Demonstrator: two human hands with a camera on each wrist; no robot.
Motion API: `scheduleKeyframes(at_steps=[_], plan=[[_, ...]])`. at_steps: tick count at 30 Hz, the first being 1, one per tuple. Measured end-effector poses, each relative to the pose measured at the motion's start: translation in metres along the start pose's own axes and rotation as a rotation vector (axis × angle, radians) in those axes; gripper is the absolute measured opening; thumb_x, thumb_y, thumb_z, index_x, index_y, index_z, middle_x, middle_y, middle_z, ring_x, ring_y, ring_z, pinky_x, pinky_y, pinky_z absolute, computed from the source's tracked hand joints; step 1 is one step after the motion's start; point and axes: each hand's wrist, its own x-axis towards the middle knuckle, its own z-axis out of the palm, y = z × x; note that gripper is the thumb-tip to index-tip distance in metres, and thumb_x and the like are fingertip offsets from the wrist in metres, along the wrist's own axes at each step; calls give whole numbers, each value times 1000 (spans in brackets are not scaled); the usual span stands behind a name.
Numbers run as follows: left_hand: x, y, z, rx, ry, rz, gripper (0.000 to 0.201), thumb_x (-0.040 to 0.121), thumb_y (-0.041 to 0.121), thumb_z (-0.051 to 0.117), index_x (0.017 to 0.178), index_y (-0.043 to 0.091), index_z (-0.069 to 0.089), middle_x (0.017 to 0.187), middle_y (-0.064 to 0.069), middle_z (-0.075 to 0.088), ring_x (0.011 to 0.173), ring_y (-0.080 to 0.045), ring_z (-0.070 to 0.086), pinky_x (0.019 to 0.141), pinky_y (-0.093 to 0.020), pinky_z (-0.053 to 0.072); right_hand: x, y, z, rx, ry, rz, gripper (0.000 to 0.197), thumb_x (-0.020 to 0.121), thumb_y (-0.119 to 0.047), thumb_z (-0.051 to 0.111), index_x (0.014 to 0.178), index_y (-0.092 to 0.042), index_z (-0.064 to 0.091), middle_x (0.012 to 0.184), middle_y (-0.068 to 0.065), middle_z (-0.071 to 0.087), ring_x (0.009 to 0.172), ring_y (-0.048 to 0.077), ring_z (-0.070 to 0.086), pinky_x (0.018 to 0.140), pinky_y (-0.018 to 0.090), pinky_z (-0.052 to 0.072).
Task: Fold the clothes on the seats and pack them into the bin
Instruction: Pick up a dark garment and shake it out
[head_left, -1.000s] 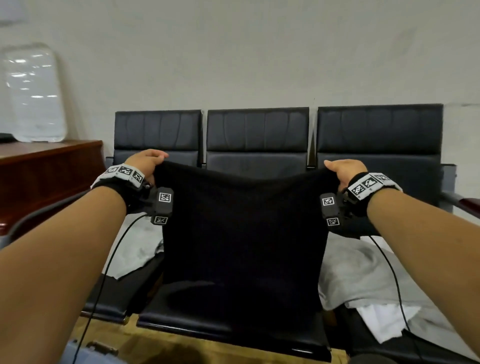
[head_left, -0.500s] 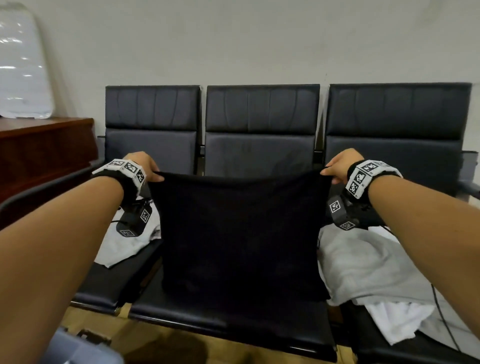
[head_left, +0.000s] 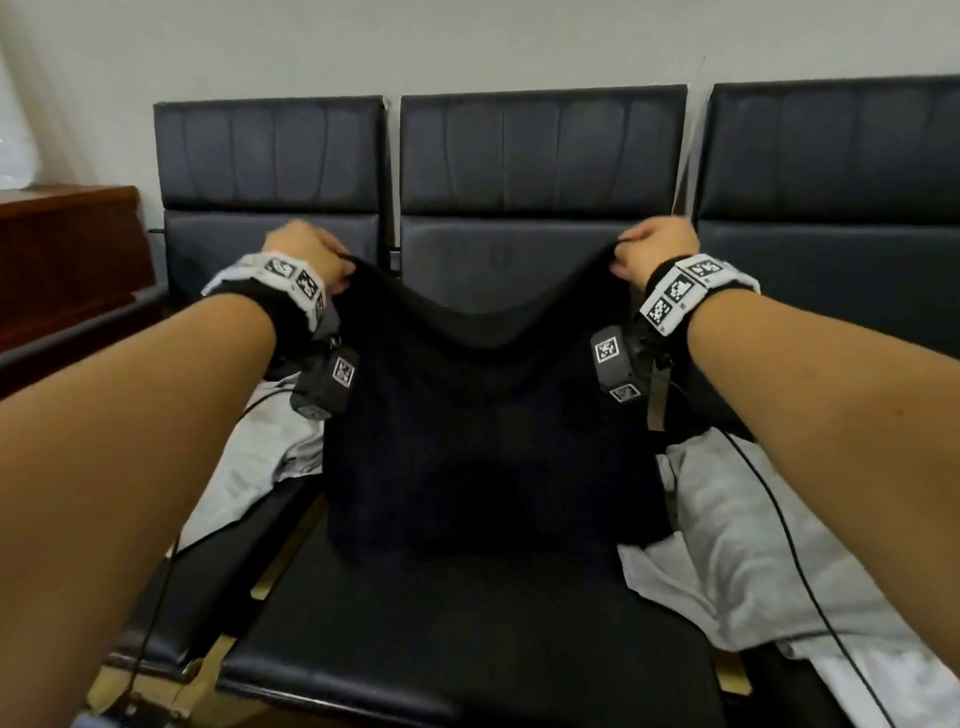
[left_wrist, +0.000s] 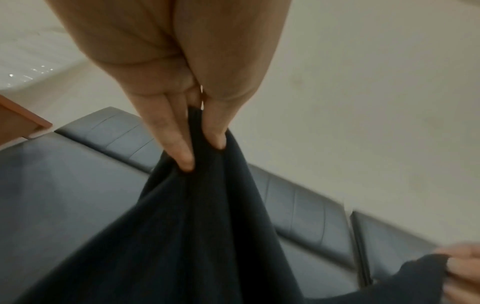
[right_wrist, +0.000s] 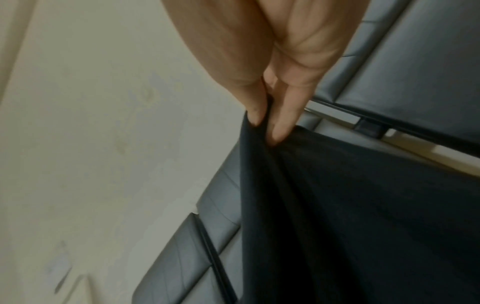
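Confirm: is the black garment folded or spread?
Spread: black garment hangs between left hand and right hand, top edge sagging.

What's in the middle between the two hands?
In the head view, only the black garment spans between the left hand and the right hand, its top edge sagging over the middle seat.

black garment (head_left: 488, 441) is soft matt cloth, fine ribbed knit up close, sagging between the pinches. seats (head_left: 540, 156) are smooth black leather-look padding with a dull sheen and stitched panels. grey cloth (head_left: 737, 540) on the right seat is crumpled matt fabric. cabinet (head_left: 67, 249) shows polished reddish wood. wall (head_left: 467, 41) is flat matt paint.
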Motion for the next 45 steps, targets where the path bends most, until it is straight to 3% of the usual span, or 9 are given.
scheduleKeyframes(at_steps=[2,7,13,17,23,31,36,42,45], plan=[[12,12,-12,-139,91,49,16,81,16,70,93,25,74,77,-5,70,58,0,67,65,-16,58,3,-21,2,43,65,-80,15,78,-9,66,71,-22,68,71,0,67,64,11,68,69,30,60],[-7,17,-43,-286,51,129,12,83,15,68,90,22,75,84,-8,70,72,-15,67,84,-30,56,-19,-54,-20,149,70,-140,14,87,-1,59,87,-10,68,89,10,69,79,19,70,71,29,61],[-70,-49,-46,45,-150,65,19,81,15,74,100,13,75,92,-8,72,87,-20,65,95,-33,50,-89,0,-48,-13,-67,24,27,85,1,58,67,-19,59,71,9,62,41,5,61,43,20,50],[-137,-109,-25,399,-416,45,17,82,21,73,98,17,76,90,-6,67,100,-25,62,88,-25,43,-154,78,-61,-358,-221,179,13,80,-11,68,67,-13,69,79,15,71,72,27,68,71,37,56],[-203,-159,0,617,-717,-3,24,84,23,71,108,18,73,109,-2,71,108,-18,63,91,-21,43,-229,153,-61,-730,-530,214,8,83,-7,66,81,-13,71,99,12,71,102,30,64,88,31,49],[-216,-153,9,822,-880,-36,34,80,38,74,109,22,71,114,2,70,106,-15,64,91,-22,48,-241,148,-54,-932,-674,198,17,89,-10,59,95,-2,73,104,15,70,99,29,65,89,32,52],[-215,-132,38,810,-790,20,49,93,54,48,121,16,62,128,-7,59,120,-27,54,101,-33,42,-240,118,-19,-931,-704,36,23,90,-20,55,103,-5,67,107,14,67,101,30,63,82,30,49],[-218,-136,87,773,-793,47,87,70,55,76,136,9,43,137,-13,51,125,-31,50,102,-39,44,-259,126,40,-1010,-841,53,69,88,-51,63,138,-8,43,139,16,47,123,32,52,98,35,46],[-222,-146,99,811,-828,3,107,69,63,72,149,10,25,153,-15,28,142,-34,27,114,-46,30,-267,140,54,-1155,-921,146,99,78,-70,62,150,-13,26,154,17,29,136,36,39,110,44,38]])
